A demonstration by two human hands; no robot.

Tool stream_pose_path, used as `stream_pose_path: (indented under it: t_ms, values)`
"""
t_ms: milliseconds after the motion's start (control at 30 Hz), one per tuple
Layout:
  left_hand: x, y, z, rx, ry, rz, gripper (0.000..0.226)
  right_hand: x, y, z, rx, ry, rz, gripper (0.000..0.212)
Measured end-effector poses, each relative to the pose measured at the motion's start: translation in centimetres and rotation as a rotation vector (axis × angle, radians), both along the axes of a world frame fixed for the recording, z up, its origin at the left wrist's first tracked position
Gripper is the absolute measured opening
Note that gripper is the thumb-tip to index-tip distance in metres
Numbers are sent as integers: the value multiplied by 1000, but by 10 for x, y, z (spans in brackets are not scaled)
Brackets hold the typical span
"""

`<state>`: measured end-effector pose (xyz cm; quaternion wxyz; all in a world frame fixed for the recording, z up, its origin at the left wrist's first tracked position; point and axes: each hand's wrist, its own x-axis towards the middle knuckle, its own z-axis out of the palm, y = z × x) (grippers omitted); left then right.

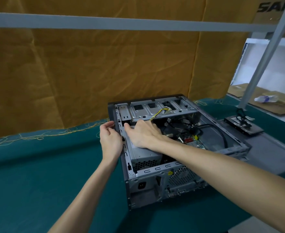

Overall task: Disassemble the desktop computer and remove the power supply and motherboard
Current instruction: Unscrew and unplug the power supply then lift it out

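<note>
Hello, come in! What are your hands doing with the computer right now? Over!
Left hand gripping case side edge. Right hand flat on power supply, still inside case. Cables lie across motherboard, yellow wires near right hand.

This is looking like an improvised workshop or repair station rather than a home or office. A table [37, 165] draped in a teal cloth [20, 182] with fraying yellow threads along its far edge is carrying an opened computer case [172, 157], its side panel off and its wiring and drive cage showing. Behind the far edge, a creased mustard-yellow fabric sheet [88, 73] is hanging as a backdrop, and grey metal frame bars [121, 24] are crossing in front of it. Past the right edge, flattened cardboard [256, 98] is lying with a plastic bottle [266, 98] on it, and a printed cardboard box [272, 9] is sitting at the top right corner. A removed dark component [244, 126] with cables is resting near the table's right edge.
</note>
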<state>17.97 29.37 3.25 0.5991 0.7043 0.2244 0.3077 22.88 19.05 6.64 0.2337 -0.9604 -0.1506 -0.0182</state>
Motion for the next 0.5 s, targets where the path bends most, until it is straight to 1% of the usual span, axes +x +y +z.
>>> stream_pose_path:
  t_ms: [267,367,433,500]
  values:
    - [-3,-2,0,-3,-3,-11,29,6,3,-1,8,-113,-16,60]
    - [-5,-2,-1,15,-16,-31,27,3,-2,-2,-2,-135,-12,64]
    - [-4,-1,-1,14,-21,-32,27,-1,-4,-1,-19,-117,-3,76]
    - [-4,0,0,6,-17,-35,26,-4,-5,3,-69,36,-1,103]
